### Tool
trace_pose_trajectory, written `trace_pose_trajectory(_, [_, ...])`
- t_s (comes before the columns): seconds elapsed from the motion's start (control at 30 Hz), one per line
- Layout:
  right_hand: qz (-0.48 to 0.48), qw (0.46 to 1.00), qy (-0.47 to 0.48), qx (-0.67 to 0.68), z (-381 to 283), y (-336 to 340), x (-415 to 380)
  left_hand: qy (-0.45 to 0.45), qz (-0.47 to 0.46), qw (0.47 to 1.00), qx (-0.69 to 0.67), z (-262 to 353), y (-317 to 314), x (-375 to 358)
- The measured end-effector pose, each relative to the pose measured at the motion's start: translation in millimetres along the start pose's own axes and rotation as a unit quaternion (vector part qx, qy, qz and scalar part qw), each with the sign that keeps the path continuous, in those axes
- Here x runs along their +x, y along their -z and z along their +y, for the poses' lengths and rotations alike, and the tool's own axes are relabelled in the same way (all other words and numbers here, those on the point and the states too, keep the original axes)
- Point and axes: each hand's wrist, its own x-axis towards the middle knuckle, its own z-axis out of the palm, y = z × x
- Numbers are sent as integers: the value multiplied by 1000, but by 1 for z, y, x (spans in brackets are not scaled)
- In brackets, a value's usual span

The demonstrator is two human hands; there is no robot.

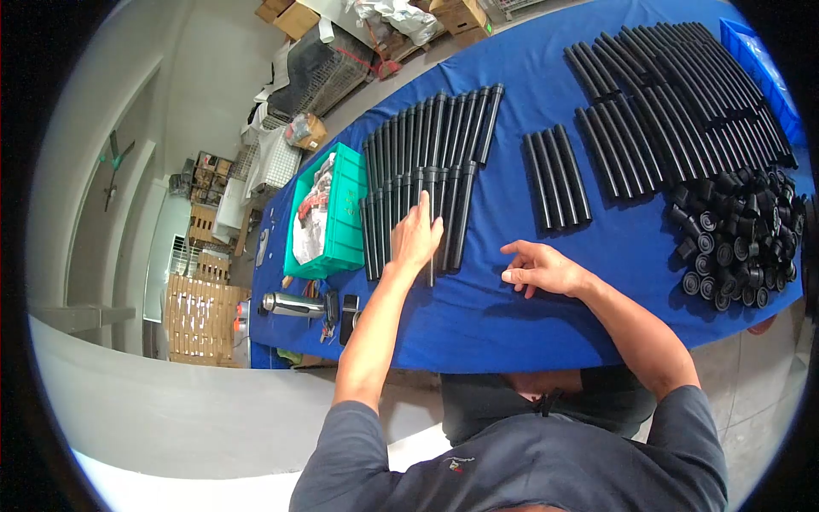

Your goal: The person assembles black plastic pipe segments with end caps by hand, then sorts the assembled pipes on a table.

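My left hand (pixel 414 239) lies over the near row of capped black tubes (pixel 461 213). Its thumb and index finger are on either side of one black tube (pixel 431 269), whose lower end sticks out past the hand. The other fingers are partly hidden. My right hand (pixel 546 269) hovers over the blue cloth with fingers apart and loosely bent, nothing in it. Beyond it, several uncapped black tubes (pixel 557 179) lie side by side.
More black tubes (pixel 657 102) lie in rows at the right, above a heap of black caps (pixel 742 239). A green crate (pixel 345 222) stands left, near a steel flask (pixel 293 305) and a phone (pixel 349 317). A blue bin (pixel 768 81) sits far right on the blue cloth (pixel 503 320).
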Motion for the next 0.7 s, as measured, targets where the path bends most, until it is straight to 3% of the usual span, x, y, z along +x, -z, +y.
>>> trace_pose_trajectory(0.2, [-2,999,8,-37,3,1,1,20,-72,993,94,-13,-21,39])
trace_pose_trajectory(0.7, [4,998,-8,-67,2,-1,-1,65,-39,992,105,-11,-25,41])
